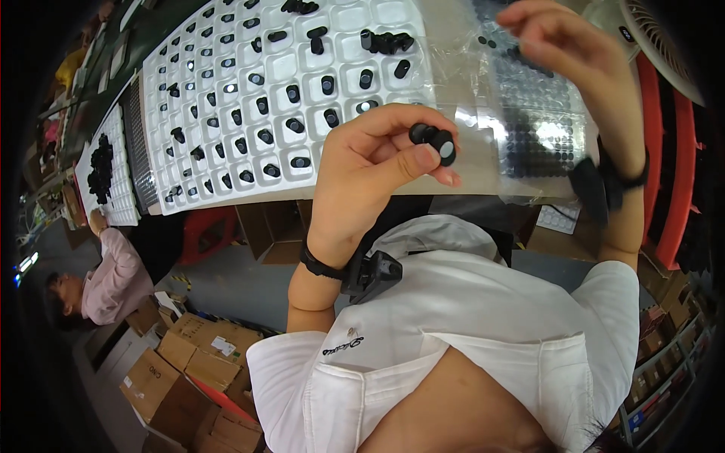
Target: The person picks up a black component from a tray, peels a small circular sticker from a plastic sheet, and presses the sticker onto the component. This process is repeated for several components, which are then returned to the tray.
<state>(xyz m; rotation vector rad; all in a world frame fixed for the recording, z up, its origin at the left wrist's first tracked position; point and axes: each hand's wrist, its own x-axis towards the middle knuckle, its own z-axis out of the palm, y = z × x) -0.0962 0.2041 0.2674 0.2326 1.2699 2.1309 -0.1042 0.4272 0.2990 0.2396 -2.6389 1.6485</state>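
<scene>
Pinched between the thumb and fingers of my left hand (pixel 370 155) is a small black rounded part (pixel 444 149) with a pale grey oval face. The hand is raised in front of the near right edge of a white compartment tray (pixel 283 68). Many similar black parts sit singly in its pockets, and a cluster of black parts (pixel 387 42) lies together at its right side. My right hand (pixel 555 38) is over a clear plastic sheet (pixel 540 140) with rows of round black dots. Its fingers look apart and slightly curled, with nothing visible in them.
A white fan (pixel 653 34) stands at the far right, beside red plastic (pixel 668 174). At left, a co-worker in a pink top (pixel 121 275) reaches toward another tray heaped with black parts (pixel 100 170). Cardboard boxes (pixel 170 381) are stacked at lower left.
</scene>
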